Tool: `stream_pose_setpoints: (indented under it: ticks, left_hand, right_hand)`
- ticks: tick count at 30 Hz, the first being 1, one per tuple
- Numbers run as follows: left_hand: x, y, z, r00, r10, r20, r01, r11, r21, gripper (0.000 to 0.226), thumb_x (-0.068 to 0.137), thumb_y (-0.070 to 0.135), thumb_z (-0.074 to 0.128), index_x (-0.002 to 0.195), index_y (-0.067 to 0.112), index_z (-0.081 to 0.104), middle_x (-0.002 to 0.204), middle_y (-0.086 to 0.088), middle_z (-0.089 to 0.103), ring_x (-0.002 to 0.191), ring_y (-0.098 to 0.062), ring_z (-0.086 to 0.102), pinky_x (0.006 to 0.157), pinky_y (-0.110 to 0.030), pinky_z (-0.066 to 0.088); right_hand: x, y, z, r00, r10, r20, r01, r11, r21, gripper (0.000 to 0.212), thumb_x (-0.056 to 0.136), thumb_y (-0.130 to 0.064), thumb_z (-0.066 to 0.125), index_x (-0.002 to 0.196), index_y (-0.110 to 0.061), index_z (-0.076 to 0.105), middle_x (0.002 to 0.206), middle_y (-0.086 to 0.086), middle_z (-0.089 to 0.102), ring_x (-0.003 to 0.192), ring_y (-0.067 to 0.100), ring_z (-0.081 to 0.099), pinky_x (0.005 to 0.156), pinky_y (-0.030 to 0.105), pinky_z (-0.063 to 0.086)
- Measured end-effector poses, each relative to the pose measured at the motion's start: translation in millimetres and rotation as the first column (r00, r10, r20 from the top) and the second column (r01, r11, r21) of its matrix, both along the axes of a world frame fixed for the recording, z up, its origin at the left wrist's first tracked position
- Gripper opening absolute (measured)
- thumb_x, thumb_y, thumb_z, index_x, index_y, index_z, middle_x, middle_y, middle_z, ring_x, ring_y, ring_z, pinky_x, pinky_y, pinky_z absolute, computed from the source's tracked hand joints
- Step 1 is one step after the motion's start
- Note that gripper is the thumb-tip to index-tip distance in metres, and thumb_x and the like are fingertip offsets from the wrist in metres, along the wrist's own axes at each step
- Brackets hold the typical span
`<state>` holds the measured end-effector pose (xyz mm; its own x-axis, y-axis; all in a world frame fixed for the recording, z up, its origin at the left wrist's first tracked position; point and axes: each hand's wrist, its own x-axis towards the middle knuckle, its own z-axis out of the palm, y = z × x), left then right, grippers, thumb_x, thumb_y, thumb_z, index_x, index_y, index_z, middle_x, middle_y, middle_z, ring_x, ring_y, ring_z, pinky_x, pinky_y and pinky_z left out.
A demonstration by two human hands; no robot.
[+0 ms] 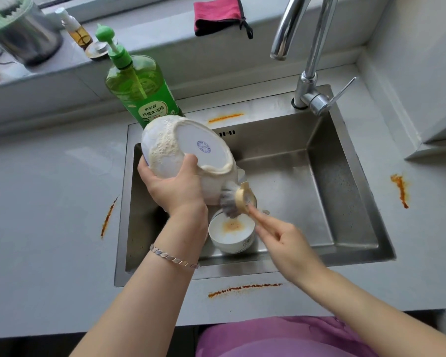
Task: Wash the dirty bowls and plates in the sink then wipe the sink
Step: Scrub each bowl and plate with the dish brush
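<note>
My left hand grips a white plate over the steel sink, with the plate's underside turned up and foam round its foot ring. My right hand holds a dish brush by its wooden handle, and the bristles touch the plate's lower edge. Below them a small white bowl with an orange stain inside stands on the sink floor. More white dishware sits behind the brush, mostly hidden.
A green dish-soap pump bottle stands at the sink's back left corner. The chrome tap rises at the back right, with no water running. Orange smears mark the counter and the sink's front rim. A pink cloth lies on the sill.
</note>
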<state>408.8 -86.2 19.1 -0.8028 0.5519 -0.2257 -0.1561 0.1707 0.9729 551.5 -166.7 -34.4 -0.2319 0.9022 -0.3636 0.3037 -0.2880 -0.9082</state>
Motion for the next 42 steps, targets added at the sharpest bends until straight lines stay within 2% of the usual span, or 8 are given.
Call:
stream_pose_setpoints:
  ticks: [3,7,20,25,27,30,37,42]
  left_hand:
    - [3,1,3,1.000,-0.028,-0.002,0.028,1.000,0.005,0.068,0.068,0.006,0.072,0.124,0.030,0.043,0.118,0.001,0.058,0.101,-0.016,0.062,0.091,-0.040,0.053]
    - [4,5,9,0.999,-0.039,-0.033,0.040,0.999,0.019,0.070,0.069,0.005,0.071,0.128,0.028,0.041,0.118,0.004,0.055,0.103,-0.013,0.060,0.092,-0.033,0.052]
    - [3,-6,-1,0.998,-0.058,-0.008,0.057,0.997,-0.058,0.072,0.071,0.005,0.072,0.133,0.025,0.040,0.121,0.001,0.054,0.105,-0.016,0.059,0.092,-0.036,0.052]
    - [1,-10,-3,0.998,-0.055,0.007,0.055,0.997,-0.057,0.073,0.071,0.003,0.071,0.134,0.025,0.040,0.120,0.001,0.054,0.104,-0.017,0.060,0.090,-0.036,0.054]
    - [-1,-14,-5,0.996,-0.090,0.022,0.092,0.994,-0.054,0.071,0.072,0.002,0.070,0.132,0.026,0.041,0.119,0.000,0.056,0.105,-0.018,0.060,0.087,-0.033,0.054]
    - [-8,-24,-6,0.977,-0.211,-0.008,0.211,0.976,-0.054,0.066,0.071,0.001,0.070,0.120,0.035,0.042,0.112,0.004,0.057,0.106,-0.017,0.060,0.088,-0.031,0.053]
    - [-36,-49,-5,0.778,-0.620,-0.105,0.606,0.784,-0.137,0.063,0.044,0.028,0.075,0.098,0.053,0.054,0.101,0.018,0.061,0.096,-0.002,0.061,0.078,-0.025,0.055]
    - [-34,-57,0,0.576,-0.786,-0.225,0.722,0.618,-0.309,0.067,0.056,0.010,0.078,0.106,0.044,0.050,0.100,0.020,0.057,0.085,0.018,0.054,0.070,-0.004,0.047]
  right_hand:
    - [3,7,-7,0.999,-0.041,-0.018,0.040,0.997,-0.067,0.041,0.096,-0.016,0.047,0.132,-0.037,0.043,0.120,-0.027,0.046,0.122,-0.005,0.041,0.093,0.007,0.030]
    - [-2,-9,-1,0.997,0.036,-0.069,-0.038,0.999,-0.028,0.043,0.096,-0.016,0.047,0.120,-0.052,0.043,0.111,-0.044,0.043,0.106,-0.029,0.037,0.089,-0.005,0.028]
    - [11,13,1,0.987,-0.120,-0.106,0.111,0.990,-0.088,0.041,0.095,-0.009,0.047,0.129,-0.031,0.046,0.120,-0.022,0.049,0.121,-0.003,0.046,0.091,0.002,0.032]
    - [3,11,7,0.991,-0.055,-0.122,0.043,0.994,-0.096,0.040,0.096,-0.011,0.046,0.124,-0.040,0.044,0.081,-0.041,0.056,0.084,-0.023,0.053,0.072,-0.004,0.040]
    - [8,19,0,0.990,-0.118,-0.077,0.102,0.976,-0.192,0.040,0.097,-0.010,0.043,0.133,-0.028,0.044,0.038,-0.033,0.042,0.043,-0.018,0.046,0.043,0.002,0.036]
    - [13,24,-6,0.971,-0.216,-0.099,0.171,0.925,-0.339,0.038,0.098,-0.014,0.043,0.132,-0.030,0.049,0.035,-0.017,0.030,0.028,0.000,0.026,0.031,0.009,0.020]
    - [39,52,7,0.970,-0.233,-0.070,0.189,0.902,-0.388,0.037,0.098,-0.016,0.042,0.131,-0.032,0.050,0.040,-0.010,0.023,0.031,0.003,0.017,0.033,0.009,0.014]
    - [32,65,36,0.994,-0.097,-0.043,0.089,0.984,-0.155,0.041,0.097,-0.011,0.044,0.129,-0.035,0.048,0.037,-0.016,0.029,0.031,0.002,0.022,0.033,0.012,0.018]
